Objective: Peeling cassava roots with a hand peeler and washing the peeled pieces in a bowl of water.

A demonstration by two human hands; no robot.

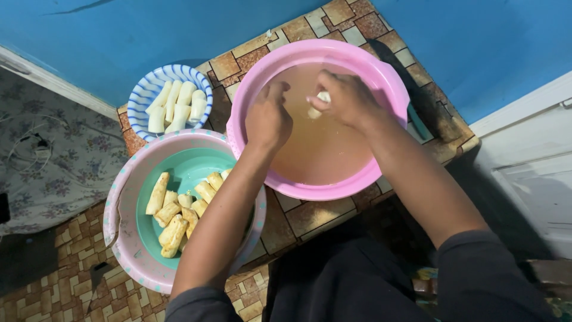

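Small table (pixel 310 217) with brown tile-pattern top, against a blue wall (pixel 149 30); floral sheet floor on the left. Pink plastic basin (pixel 381 77) of cloudy brown water: right hand (pixel 345 98) pinches a pale peeled cassava piece (pixel 317 106); left hand (pixel 268 119) loosely curled, holding nothing. Teal-lined basin (pixel 128 203) has yellowish pieces, striped bowl (pixel 143 95) white ones.

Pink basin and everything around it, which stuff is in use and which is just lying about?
In use:
pink basin of cloudy water
white piece in right hand
left hand
green bowl, yellowish pieces
striped bowl, white pieces

Lying about:
cable on the floor
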